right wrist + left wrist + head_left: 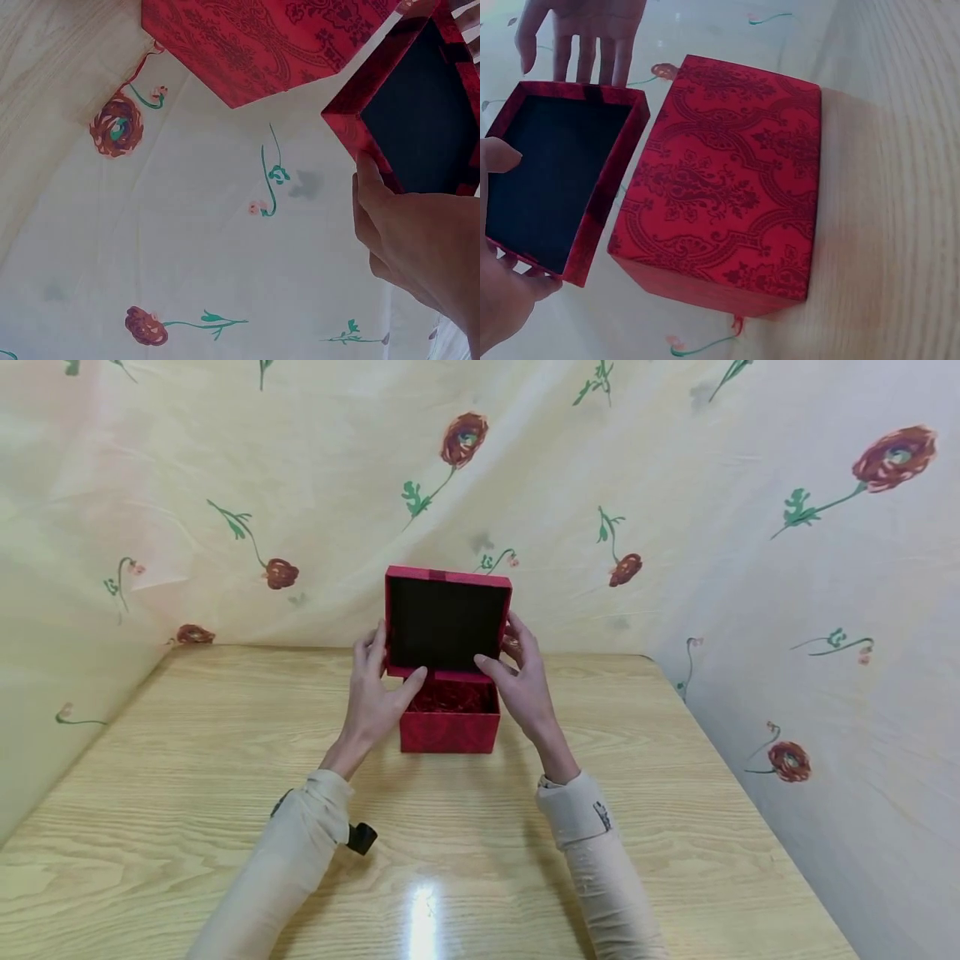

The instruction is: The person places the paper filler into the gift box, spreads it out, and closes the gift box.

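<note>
A red box lid (448, 622) with a dark inside stands tilted up above the back of a red patterned box (450, 733). My left hand (372, 693) holds the lid's left side, thumb near its lower edge. At the right side my right hand (527, 685) holds it too, thumb at the front and fingers behind. Red shredded filling shows inside the open box. The left wrist view shows the box's patterned side (720, 172) and the lid (555, 180) apart from it. In the right wrist view the right thumb lies along the lid's rim (349, 127).
The box stands on a light wooden table (187, 760). Behind and beside it hangs a pale cloth (337, 485) printed with red flowers. A black piece (362, 838) sticks out beside the left sleeve (300, 835). Light glares off the table's front.
</note>
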Demonstrator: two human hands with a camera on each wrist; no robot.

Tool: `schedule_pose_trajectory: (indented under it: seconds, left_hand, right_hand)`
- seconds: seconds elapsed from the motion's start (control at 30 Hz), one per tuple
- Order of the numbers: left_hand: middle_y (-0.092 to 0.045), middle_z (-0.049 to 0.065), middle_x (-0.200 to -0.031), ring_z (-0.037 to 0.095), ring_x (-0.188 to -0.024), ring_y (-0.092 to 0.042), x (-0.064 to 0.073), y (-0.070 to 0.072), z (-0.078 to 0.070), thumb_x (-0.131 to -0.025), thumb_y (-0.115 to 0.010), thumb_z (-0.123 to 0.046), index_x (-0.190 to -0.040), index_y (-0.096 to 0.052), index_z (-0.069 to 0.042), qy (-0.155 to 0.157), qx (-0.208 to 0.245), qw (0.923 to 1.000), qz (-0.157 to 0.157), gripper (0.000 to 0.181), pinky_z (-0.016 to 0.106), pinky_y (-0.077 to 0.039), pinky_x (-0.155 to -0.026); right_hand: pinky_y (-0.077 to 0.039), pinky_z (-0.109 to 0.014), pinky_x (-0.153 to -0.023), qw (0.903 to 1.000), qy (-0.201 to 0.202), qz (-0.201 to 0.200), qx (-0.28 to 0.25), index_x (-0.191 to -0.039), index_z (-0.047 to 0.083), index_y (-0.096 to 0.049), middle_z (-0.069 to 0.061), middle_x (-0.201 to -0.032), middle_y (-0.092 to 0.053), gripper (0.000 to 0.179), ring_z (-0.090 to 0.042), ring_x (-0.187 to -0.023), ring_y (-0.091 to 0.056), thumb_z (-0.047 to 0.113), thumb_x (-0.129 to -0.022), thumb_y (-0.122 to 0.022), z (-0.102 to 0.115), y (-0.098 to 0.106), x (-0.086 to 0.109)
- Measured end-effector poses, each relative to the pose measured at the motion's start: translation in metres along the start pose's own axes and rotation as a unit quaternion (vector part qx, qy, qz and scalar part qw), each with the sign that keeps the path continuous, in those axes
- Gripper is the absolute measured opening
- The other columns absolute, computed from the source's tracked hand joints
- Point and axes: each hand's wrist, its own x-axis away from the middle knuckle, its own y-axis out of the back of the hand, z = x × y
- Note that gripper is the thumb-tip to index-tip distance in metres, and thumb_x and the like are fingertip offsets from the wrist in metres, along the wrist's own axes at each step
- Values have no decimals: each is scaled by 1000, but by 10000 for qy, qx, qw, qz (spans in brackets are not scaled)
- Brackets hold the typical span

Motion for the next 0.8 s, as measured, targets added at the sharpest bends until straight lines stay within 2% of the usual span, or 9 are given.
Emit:
schedule_pose_trajectory:
  seconds: [0.13, 0.3, 0.43, 0.63, 0.8]
  left_hand:
    - [-35, 17, -152, 30, -141, -38, -2, -1, -1, -97, -72, -18, -162, -29, -3, -43, 264, 9996, 62, 80, 50, -31, -118]
    - [-37, 15, -154, 31, -144, -36, -1, -1, 0, -101, -67, -21, -158, -32, -2, -132, 293, 9994, 86, 70, 51, -25, -121]
    - [-37, 14, -156, 29, -147, -34, 1, -1, -2, -103, -63, -26, -160, -32, -4, -102, 238, 9996, 70, 68, 53, -26, -120]
    - [-35, 11, -160, 26, -147, -32, 2, 0, -3, -104, -56, -37, -164, -31, -12, -104, -19, 9999, 93, 69, 58, -26, -118]
    - [-36, 11, -162, 26, -149, -33, 2, 0, -3, -105, -51, -40, -160, -35, -6, -155, 146, 9998, 45, 66, 51, -26, -120]
  right_hand:
    - [-42, -45, -112, 9997, 193, -16, -153, -160, 6, -35, -14, -151, -43, 69, -33, -138, -44, 12, -99, -65, -1, 1, 1]
    - [-44, -45, -111, 9989, 216, -248, -319, -150, -2, -43, -18, -143, -50, 55, -33, -133, -51, 14, -102, -63, -2, 2, 2]
    - [-44, -43, -109, 9985, 116, -477, -241, -146, -2, -44, -17, -138, -50, 52, -31, -130, -53, 23, -104, -62, -3, 1, 3]
    - [-45, -45, -109, 9971, 72, -634, -416, -145, -6, -42, -17, -128, -49, 53, -43, -126, -55, 28, -107, -55, -6, -1, 3]
    - [-45, -45, -110, 9948, 181, -874, -496, -133, -5, -45, -12, -118, -48, 45, -45, -119, -57, 31, -107, -52, -7, -2, 3]
